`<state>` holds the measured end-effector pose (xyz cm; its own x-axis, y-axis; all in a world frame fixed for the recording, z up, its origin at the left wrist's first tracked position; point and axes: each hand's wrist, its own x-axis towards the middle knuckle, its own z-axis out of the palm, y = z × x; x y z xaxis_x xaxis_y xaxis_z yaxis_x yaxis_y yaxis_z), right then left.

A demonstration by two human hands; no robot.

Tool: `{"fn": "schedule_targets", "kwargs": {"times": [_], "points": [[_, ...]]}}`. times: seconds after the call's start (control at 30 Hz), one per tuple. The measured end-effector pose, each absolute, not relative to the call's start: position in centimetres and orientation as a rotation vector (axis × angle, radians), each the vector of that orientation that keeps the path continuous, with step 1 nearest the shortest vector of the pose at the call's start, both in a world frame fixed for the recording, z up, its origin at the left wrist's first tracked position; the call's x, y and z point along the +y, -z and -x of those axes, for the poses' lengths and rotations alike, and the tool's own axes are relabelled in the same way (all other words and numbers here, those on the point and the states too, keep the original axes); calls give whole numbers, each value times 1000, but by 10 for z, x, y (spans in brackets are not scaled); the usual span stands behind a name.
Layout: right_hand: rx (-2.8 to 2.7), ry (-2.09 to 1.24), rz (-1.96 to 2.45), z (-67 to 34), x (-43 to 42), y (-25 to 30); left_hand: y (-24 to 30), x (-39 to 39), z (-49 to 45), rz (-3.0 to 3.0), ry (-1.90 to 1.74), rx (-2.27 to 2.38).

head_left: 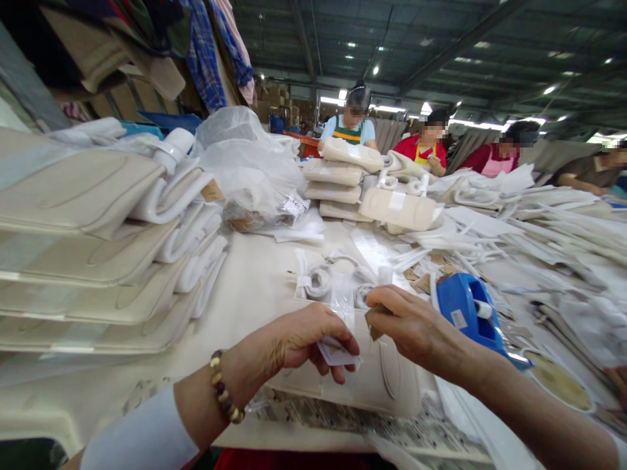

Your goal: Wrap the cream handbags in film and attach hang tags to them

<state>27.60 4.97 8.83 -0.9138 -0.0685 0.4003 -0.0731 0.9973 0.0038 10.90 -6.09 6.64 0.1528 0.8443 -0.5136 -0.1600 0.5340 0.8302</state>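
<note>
My left hand (306, 336) has its fingers closed on a small white card (337, 353), possibly in a clear sleeve. Between the fingers of my right hand (411, 320) is a small brown card (376, 324). Both hands are above a cream bag (399, 398) that lies flat on the table. Clear tape (341, 297) runs over the bag's upper part, between rolled white-wrapped straps (319, 282). An oval outline of stitching or trim shows on the bag's front, and my hands cover part of it.
Folded cream bags (88, 261) are stacked high at left. Beside them sits a crumpled plastic bag (249, 163). A blue tape dispenser (467, 310) stands right of my right hand. More wrapped bags (401, 207) and white strips (563, 241) lie farther back; several people work beyond.
</note>
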Motion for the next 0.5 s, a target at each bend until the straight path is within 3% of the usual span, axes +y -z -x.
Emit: {"fn": "schedule_targets", "kwargs": {"times": [0.23,0.37,0.5], "points": [[-2862,-187,-110,-266,36,-94,-66,-57,-107,-911,-844,978],[-2804,-407,-84,-262,31,-98,-70,-58,-109,-986,-861,1030],[-2769,-400,-58,-262,31,-97,-76,-60,-116,-907,-848,1085]]}}
